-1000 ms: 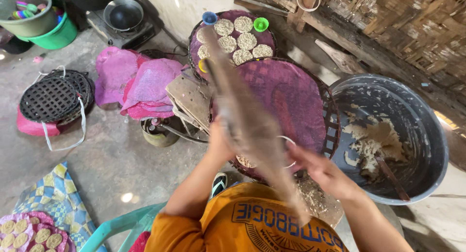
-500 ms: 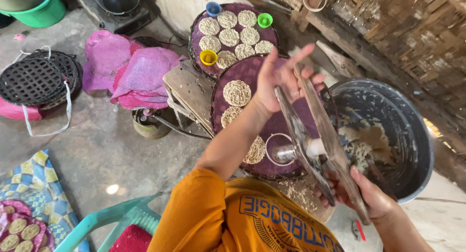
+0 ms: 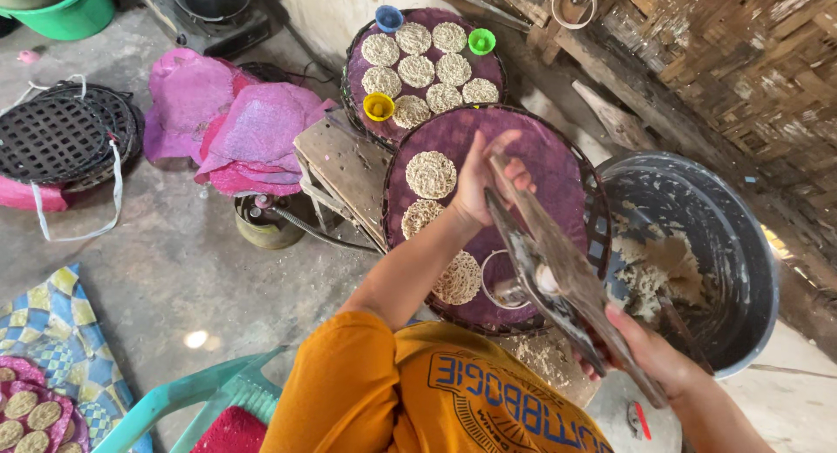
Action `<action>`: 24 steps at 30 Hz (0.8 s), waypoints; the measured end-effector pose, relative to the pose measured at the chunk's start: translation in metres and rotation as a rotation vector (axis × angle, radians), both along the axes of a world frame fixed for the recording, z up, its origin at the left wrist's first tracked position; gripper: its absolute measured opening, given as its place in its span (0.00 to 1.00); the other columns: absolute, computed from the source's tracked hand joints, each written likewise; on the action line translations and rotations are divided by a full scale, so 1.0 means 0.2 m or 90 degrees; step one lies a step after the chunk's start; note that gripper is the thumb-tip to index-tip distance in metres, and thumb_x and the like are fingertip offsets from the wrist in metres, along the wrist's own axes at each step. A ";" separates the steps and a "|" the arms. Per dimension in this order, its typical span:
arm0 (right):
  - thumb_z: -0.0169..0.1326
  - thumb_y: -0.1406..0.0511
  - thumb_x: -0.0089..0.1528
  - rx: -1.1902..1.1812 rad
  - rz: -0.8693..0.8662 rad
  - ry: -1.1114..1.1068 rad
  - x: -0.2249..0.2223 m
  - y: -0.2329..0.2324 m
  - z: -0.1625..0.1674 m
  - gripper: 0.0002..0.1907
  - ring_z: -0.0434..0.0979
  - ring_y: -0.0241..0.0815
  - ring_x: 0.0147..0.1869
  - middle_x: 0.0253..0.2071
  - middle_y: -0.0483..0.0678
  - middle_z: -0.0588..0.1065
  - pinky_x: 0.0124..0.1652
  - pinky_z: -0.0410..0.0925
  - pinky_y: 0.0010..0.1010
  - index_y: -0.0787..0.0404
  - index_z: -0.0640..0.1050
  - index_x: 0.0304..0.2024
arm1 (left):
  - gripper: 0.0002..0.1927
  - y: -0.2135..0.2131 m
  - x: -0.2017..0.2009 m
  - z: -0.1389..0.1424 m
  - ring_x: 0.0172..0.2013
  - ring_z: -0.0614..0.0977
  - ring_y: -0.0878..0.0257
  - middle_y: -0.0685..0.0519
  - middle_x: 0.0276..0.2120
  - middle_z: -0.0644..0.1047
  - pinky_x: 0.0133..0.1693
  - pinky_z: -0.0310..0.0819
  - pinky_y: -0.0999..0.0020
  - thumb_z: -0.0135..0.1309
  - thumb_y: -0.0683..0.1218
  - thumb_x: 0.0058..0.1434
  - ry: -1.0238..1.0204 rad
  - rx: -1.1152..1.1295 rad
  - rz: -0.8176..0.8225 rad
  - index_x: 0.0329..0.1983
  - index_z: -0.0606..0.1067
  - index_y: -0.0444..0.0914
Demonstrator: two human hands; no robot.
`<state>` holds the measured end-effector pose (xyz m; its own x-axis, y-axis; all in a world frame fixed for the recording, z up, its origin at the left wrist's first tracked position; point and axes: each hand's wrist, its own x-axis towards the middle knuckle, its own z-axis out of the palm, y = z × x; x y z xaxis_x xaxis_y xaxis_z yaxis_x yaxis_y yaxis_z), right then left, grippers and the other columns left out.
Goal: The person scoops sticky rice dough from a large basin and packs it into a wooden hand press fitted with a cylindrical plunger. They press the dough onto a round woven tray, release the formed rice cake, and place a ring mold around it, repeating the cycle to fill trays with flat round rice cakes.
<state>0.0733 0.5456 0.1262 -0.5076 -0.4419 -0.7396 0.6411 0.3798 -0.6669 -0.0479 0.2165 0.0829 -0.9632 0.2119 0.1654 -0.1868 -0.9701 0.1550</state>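
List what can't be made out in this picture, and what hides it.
- Head view: the ring on the near tray is partly covered by the wooden press, so its contents are unclear.
- Left hand: its palm side faces away; its grip on the press top is unclear.
- Right hand: fingers wrap under the press, hidden.
- Tub: its far side is in shadow.
- Mat with discs: cut off by the left and bottom edges.

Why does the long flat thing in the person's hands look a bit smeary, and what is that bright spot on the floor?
Head view: the flat press between the left hand and right hand looks soft, probably from motion; the noodle rounds on the far tray stay sharp. The bright spot on the concrete floor looks like a patch of sunlight. Lighting is soft daylight, shadows weak.
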 end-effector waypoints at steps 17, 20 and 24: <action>0.38 0.44 0.68 0.209 -0.001 0.162 -0.06 0.02 0.09 0.37 0.70 0.43 0.19 0.16 0.53 0.72 0.24 0.65 0.35 0.70 0.77 0.28 | 0.29 0.10 -0.13 0.02 0.20 0.66 0.60 0.57 0.16 0.61 0.35 0.68 0.57 0.37 0.72 0.71 -0.061 -0.017 0.008 0.49 0.72 0.45; 0.40 0.43 0.68 0.185 -0.017 0.130 0.03 0.03 0.07 0.37 0.68 0.43 0.16 0.14 0.52 0.70 0.20 0.62 0.34 0.70 0.77 0.27 | 0.30 0.12 -0.06 -0.02 0.19 0.65 0.62 0.58 0.15 0.60 0.34 0.67 0.59 0.36 0.72 0.71 -0.114 -0.042 0.007 0.46 0.72 0.44; 0.41 0.46 0.66 0.139 -0.025 0.124 0.11 -0.06 0.00 0.34 0.67 0.43 0.15 0.16 0.51 0.71 0.18 0.62 0.34 0.70 0.76 0.27 | 0.34 0.02 0.01 -0.02 0.17 0.63 0.64 0.62 0.14 0.59 0.30 0.64 0.63 0.33 0.75 0.71 -0.153 -0.084 0.011 0.44 0.71 0.43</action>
<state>0.0946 0.5330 0.1272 -0.6630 -0.2598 -0.7021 0.5260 0.5056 -0.6839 -0.0450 0.2206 0.0782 -0.9751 0.1997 -0.0964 -0.2172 -0.9479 0.2333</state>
